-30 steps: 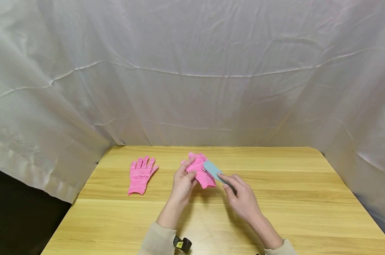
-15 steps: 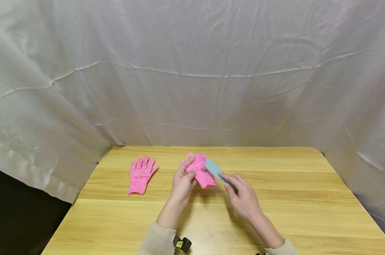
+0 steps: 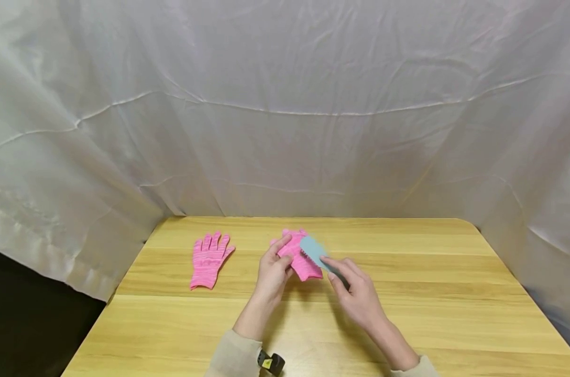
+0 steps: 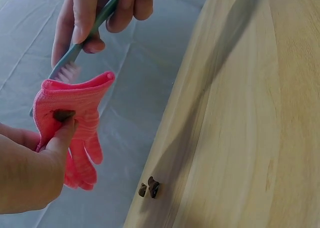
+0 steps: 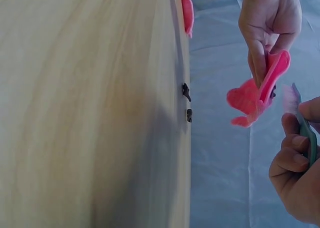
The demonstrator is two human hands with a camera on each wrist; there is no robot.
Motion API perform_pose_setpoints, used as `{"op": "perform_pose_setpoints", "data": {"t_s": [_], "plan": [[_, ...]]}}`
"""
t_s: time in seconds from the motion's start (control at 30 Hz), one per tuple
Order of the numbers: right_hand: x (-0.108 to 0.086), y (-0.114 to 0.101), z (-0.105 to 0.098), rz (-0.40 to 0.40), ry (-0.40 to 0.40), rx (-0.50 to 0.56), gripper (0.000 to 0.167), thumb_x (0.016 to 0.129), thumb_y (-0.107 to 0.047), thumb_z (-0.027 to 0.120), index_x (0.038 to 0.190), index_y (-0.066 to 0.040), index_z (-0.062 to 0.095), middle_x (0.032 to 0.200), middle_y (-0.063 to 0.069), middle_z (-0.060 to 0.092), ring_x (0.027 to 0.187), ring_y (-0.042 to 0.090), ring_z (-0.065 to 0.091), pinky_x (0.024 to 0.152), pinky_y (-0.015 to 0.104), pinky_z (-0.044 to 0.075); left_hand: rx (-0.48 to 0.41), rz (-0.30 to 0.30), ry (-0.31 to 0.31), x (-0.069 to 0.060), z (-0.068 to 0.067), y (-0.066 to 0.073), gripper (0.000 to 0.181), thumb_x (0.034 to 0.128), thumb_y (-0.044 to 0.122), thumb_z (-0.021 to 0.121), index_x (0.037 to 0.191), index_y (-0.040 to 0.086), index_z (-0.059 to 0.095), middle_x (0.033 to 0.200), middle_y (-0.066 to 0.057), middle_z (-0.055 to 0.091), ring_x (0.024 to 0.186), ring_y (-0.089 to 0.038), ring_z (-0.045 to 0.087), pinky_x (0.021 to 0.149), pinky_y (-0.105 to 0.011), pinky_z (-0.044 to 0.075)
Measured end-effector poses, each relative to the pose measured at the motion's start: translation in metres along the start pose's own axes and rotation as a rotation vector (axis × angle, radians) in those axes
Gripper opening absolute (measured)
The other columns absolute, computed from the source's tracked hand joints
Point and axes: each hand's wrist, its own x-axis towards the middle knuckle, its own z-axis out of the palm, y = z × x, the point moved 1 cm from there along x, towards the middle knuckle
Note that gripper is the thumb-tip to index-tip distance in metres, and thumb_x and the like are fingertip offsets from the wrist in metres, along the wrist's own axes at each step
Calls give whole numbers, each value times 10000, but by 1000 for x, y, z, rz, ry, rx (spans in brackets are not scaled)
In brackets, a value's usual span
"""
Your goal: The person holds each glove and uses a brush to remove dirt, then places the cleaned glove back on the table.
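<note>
My left hand [image 3: 272, 272] pinches a pink knit glove [image 3: 305, 266] between thumb and fingers, above the table. In the left wrist view a dark brown lump [image 4: 63, 115] shows on the glove [image 4: 86, 98], close to the left thumb. My right hand [image 3: 358, 293] grips a blue-green brush [image 3: 313, 248] by its handle, its bristles facing the glove. In the right wrist view a small gap parts the brush [image 5: 306, 130] from the glove [image 5: 272, 77]. Whether the bristles touch the cloth is unclear in the head view.
A second pink glove [image 3: 208, 261] lies flat on the wooden table [image 3: 172, 324] at the left, fingers pointing away. Two small dark pieces [image 4: 153, 187] lie near the table's edge in the left wrist view. A pale curtain [image 3: 285, 157] hangs behind the table.
The brush has shifted slightly back and forth by the glove, now a little further left than half a second ago. The held glove and left hand have moved slightly right and nearer.
</note>
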Motion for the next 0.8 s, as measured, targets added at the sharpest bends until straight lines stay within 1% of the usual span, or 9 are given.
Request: {"op": "perform_pose_setpoints", "data": {"t_s": [0.1,0.17,0.27,0.43,0.5,0.67,0.8], "plan": [[-1,-2,1,-5,-27,-9,426,938,-2,720,1327,-175,717,1048,-37,688,733,47,512,607,217,497,1,-2,3,-1,0,-1,564,1002,-110,415,1556,-3,416,1554,-280,446,1294,-290,589,1045,-343,554],[-1,-2,2,7,-43,-18,418,944,-12,718,1327,-179,719,1052,-57,686,737,45,512,617,218,498,2,-1,4,-1,1,-1,568,998,-112,417,1556,-2,418,1549,-281,452,1290,-289,591,1043,-343,556],[-1,-3,2,26,-53,-34,412,947,-13,712,1324,-178,722,1058,-49,695,728,42,505,612,217,492,4,3,3,-1,1,-1,571,994,-115,415,1554,-9,416,1540,-286,462,1275,-278,599,1037,-340,560],[-1,-3,1,50,-56,-68,402,947,-19,711,1315,-180,730,1061,-6,713,685,27,486,570,210,475,7,12,5,-2,0,1,564,996,-112,411,1552,-20,411,1531,-297,466,1254,-272,611,1032,-340,563],[-1,-3,1,52,-56,-81,402,946,-22,714,1313,-185,733,1057,-13,711,675,22,478,557,207,466,7,13,6,-2,0,2,567,993,-115,409,1553,-24,408,1530,-301,462,1247,-273,615,1031,-342,565],[-1,0,0,52,-48,-102,401,944,-27,721,1309,-192,736,1045,-41,705,667,20,470,548,206,455,-3,9,7,-2,-1,4,571,993,-117,405,1556,-21,403,1547,-300,443,1298,-319,587,1050,-356,552],[-1,1,0,58,-42,-104,403,941,-24,720,1308,-189,735,1046,-13,713,661,20,468,547,207,457,-9,9,4,-2,-1,4,573,996,-117,401,1561,-19,394,1562,-300,423,1350,-360,546,1067,-365,539]]}}
